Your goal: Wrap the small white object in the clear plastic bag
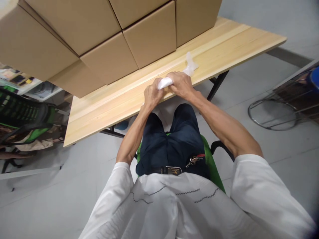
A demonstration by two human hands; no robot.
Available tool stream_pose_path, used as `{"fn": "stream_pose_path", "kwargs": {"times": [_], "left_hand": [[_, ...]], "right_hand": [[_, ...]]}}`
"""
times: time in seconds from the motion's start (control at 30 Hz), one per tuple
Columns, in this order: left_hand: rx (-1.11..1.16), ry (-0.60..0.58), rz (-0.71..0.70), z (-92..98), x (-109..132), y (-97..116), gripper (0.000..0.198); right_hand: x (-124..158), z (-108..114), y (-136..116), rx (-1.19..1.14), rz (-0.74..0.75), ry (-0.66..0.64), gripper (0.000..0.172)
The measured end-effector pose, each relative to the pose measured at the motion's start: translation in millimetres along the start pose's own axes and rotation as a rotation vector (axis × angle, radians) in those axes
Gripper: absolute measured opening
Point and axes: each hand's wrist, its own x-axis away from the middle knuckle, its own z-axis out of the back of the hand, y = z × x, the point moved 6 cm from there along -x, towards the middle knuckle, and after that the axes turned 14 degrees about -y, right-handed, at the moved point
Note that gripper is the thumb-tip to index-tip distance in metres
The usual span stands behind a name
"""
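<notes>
Both of my hands meet at the near edge of a pale wooden table [104, 109]. My left hand [152, 95] and my right hand [181, 84] are closed round a small white bundle [164, 82], which looks like cloth or a soft wrapped item. Only its middle shows between my fingers. A crumpled piece of thin clear plastic [190, 66] lies on the table just beyond my right hand, apart from it.
Several large cardboard boxes [124, 39] are stacked on the far side of the table. A green and black chair [25, 116] stands at the left. A metal chair frame [276, 113] stands on the grey floor at the right. I sit on a green chair.
</notes>
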Motion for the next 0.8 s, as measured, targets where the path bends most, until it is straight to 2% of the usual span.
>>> {"fn": "stream_pose_path", "kwargs": {"times": [0.1,0.2,0.3,0.4,0.57,0.67,0.8], "left_hand": [[0.150,0.006,-0.050,6.4,17,3,0.031],[0.385,-0.062,-0.101,12.8,36,4,0.049],[0.735,-0.259,-0.123,14.4,56,7,0.077],[1.049,-0.478,-0.091,11.4,74,14,0.089],[1.282,-0.714,-0.100,-0.7,89,27,0.073],[1.343,-0.759,-0.142,-4.8,93,29,0.062],[1.412,-0.806,-0.146,-3.5,102,32,0.055]], "right_hand": [[6,12,-11,-0.001,0.066,0.047,0.029],[9,21,-23,0.015,0.162,0.085,0.030],[13,28,-38,0.021,0.274,0.133,0.036],[18,31,-54,0.007,0.370,0.166,0.042],[26,29,-79,0.017,0.508,0.181,0.052],[29,27,-86,0.001,0.557,0.174,0.052],[33,23,-85,-0.051,0.546,0.166,0.046]]}}
